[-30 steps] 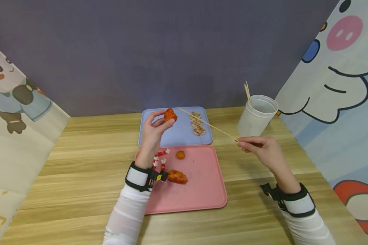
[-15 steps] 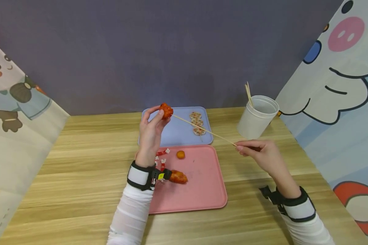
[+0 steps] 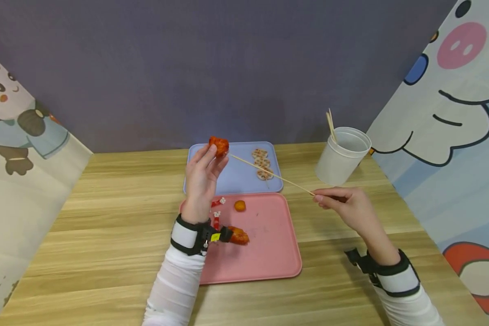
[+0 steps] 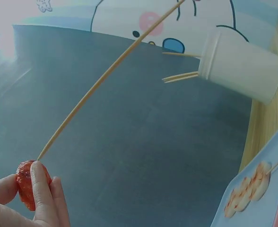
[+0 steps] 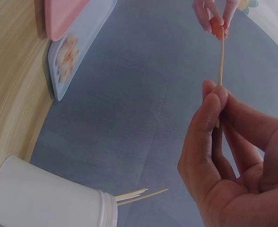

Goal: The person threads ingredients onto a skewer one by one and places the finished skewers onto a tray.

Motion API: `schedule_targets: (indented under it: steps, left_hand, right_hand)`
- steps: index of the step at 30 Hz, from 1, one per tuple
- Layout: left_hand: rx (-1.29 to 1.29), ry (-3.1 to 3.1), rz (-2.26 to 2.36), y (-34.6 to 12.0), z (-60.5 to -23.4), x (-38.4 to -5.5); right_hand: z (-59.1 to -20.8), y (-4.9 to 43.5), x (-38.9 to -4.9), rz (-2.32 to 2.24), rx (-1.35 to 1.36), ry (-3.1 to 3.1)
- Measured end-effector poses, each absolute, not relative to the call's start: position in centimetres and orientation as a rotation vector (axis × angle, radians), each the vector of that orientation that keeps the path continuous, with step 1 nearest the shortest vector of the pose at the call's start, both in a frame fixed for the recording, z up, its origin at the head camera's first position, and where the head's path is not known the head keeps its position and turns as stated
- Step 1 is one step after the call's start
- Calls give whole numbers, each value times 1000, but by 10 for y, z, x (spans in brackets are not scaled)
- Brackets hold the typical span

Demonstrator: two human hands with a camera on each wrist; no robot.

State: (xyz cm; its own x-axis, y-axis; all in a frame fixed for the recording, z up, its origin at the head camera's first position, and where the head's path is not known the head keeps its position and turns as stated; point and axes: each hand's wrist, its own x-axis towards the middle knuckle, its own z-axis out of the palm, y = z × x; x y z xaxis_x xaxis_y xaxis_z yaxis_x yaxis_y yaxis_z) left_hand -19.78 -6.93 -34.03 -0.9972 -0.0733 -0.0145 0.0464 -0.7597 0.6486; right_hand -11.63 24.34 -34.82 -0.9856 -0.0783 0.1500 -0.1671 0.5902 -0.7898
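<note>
My left hand (image 3: 201, 183) pinches a red-glazed chicken wing (image 3: 220, 146) between thumb and fingers, raised over the blue tray (image 3: 236, 181). My right hand (image 3: 348, 206) pinches a thin bamboo skewer (image 3: 291, 183) near its right end. The skewer slants up to the left, and its far tip is right at the side of the wing, as the left wrist view also shows beside the fingers (image 4: 42, 189). On the pink tray (image 3: 265, 258) lies another glazed wing (image 3: 239, 236), partly covered by the left wrist strap.
Lotus root slices (image 3: 262, 163) on a skewer lie on the blue tray. A small orange ball (image 3: 239, 206) and red pieces with white ends (image 3: 216, 220) are on the pink tray. A white cup (image 3: 336, 160) with several skewers (image 3: 331, 124) stands at the back right.
My left hand has shifted slightly left and turned, bringing the wing round to face the skewer. The skewer, in the right hand, has dropped a little, its tip now at the wing.
</note>
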Motion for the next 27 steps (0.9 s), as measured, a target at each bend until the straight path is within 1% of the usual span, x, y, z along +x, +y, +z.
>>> schedule_targets:
  steps: [27]
  left_hand:
    - [59,-984,-2936,-66,-341,-195]
  right_hand:
    - [-348,243,-115,1363,247,-2681]
